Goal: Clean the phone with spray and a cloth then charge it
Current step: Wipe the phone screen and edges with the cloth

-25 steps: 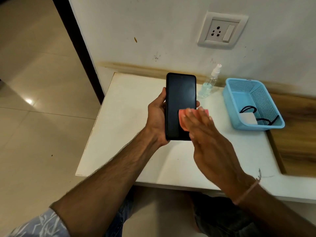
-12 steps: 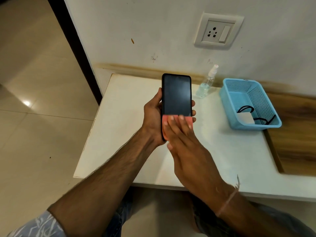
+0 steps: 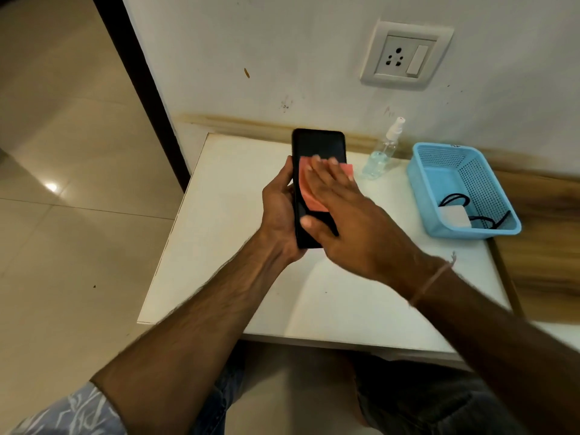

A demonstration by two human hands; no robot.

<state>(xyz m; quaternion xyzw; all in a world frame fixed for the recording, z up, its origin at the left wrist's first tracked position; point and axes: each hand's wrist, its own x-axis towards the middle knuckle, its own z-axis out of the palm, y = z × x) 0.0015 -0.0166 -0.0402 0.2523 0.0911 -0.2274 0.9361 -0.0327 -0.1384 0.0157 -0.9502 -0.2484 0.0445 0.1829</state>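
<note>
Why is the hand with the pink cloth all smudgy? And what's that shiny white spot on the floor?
Head view: the right hand on the cloth is smeared at its edges, probably motion blur, while the phone top looks sharp. Head view: the floor spot is glare, likely a light reflecting off the glossy surface.

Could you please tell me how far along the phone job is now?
Spraying looks done: the spray bottle stands on the table, untouched. In hand: the left hand holds the phone while the right hand presses the pink cloth on its screen. Left: charging; the charger and cable lie in the blue basket and the wall socket is empty.
</note>
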